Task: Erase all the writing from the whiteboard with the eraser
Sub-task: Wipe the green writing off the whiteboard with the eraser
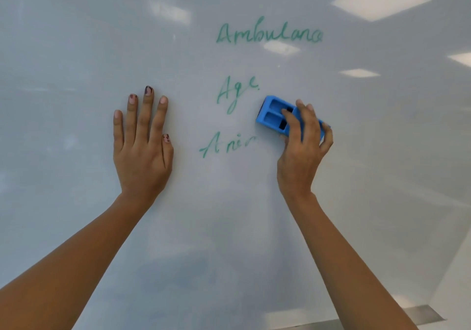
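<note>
a right hand (303, 148) curls its fingers around a blue plastic block eraser (276, 115), pressed on a glossy whiteboard (76, 36) right of green handwritten words (267, 34). the left hand (142, 148) rests flat, fingers straight. erasing is midway; next, sweep left across the words.

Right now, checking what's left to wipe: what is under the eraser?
The eraser, gripped by the right hand, sits against the whiteboard. Green writing Anir stops beside its lower left; any ink beneath is covered.
</note>
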